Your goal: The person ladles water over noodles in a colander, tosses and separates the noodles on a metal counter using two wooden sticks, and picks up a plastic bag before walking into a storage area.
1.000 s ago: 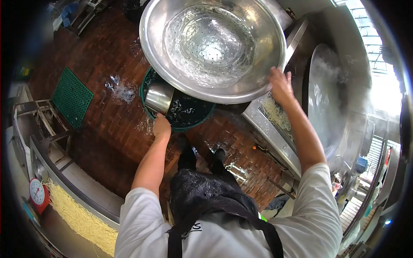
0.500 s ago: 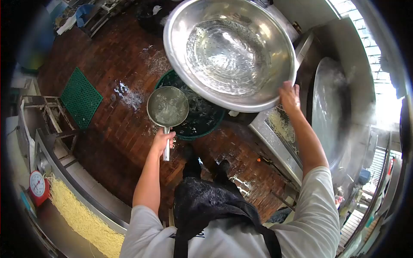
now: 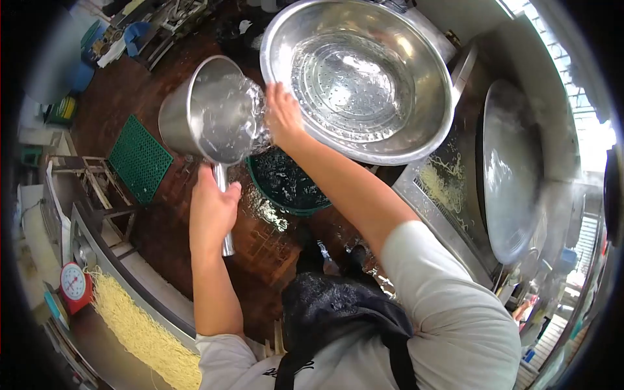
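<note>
My left hand (image 3: 213, 211) is closed around the handle of a metal dipper (image 3: 175, 120). Tilted to the right, the dipper pours water (image 3: 244, 123) toward the left rim of a large metal colander basin (image 3: 419, 71). Small holes dot the basin's bottom, and its surface is wet. At that left rim, my right hand (image 3: 284, 117) is beside the falling water, its fingers stretched out and slightly blurred. Whether they press on the rim is unclear. Below stands a dark green tub (image 3: 292, 185) with water in it, partly hidden by the basin and my right arm.
A large steaming wok (image 3: 513, 175) is at the right, with noodle strands (image 3: 442, 185) on the metal surface next to it. Noodles (image 3: 143, 325) lie on the left counter near a red scale (image 3: 77, 286). A green mat (image 3: 140, 159) lies on the wet brown floor (image 3: 260, 260).
The dipper has risen, moved left and tipped, and its water now spills out. My right hand has gone from the basin's right rim across to its left side.
</note>
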Tool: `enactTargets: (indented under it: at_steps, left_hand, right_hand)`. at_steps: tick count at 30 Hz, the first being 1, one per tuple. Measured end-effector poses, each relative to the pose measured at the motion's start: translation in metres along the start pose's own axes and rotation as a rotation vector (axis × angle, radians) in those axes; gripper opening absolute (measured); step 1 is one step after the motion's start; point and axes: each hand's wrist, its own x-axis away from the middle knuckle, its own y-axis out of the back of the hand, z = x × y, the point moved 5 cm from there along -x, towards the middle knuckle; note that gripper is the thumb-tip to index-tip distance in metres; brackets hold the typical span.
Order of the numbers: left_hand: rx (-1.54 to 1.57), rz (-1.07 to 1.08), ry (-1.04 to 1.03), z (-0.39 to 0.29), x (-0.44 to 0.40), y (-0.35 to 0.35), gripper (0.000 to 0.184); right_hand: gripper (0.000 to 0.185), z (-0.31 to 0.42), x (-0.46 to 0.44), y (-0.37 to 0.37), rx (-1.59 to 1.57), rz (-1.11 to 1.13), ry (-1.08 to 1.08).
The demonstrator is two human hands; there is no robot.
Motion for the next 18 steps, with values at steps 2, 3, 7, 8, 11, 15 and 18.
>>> enactTargets:
  at_steps: [2,3,7,8,11,15,18]
  left_hand:
    - [-0.256,-0.020,-0.073,-0.031,-0.019,0.003,0.036]
    - [-0.295,-0.024,-0.125,-0.042,-0.024,0.002,0.032]
    - [-0.442,-0.058,-0.324,-0.069,-0.042,-0.024,0.018]
    - [-0.433,-0.043,-0.285,-0.065,-0.052,-0.035,0.033]
    - [-0.416,-0.078,-0.261,-0.067,-0.062,-0.044,0.030]
    - [-0.254,-0.177,-0.238,-0.012,-0.054,-0.051,0.035]
    - [-0.138,-0.137,0.020,0.048,-0.024,-0.062,0.049]
  right_hand:
    - [0.054,0.016,-0.022,-0.013,0.299,0.171,0.189]
    - [0.049,0.027,-0.020,0.007,0.467,0.402,0.296]
    - [0.043,-0.005,-0.012,0.003,0.196,0.352,-0.027]
    - [0.036,-0.015,0.002,-0.004,0.180,0.263,-0.016]
    - [0.022,-0.056,0.055,0.000,0.009,0.099,-0.146]
    - [0.016,-0.126,0.124,0.045,0.064,0.265,-0.163]
    - [0.017,-0.198,0.166,0.057,0.240,0.222,0.101]
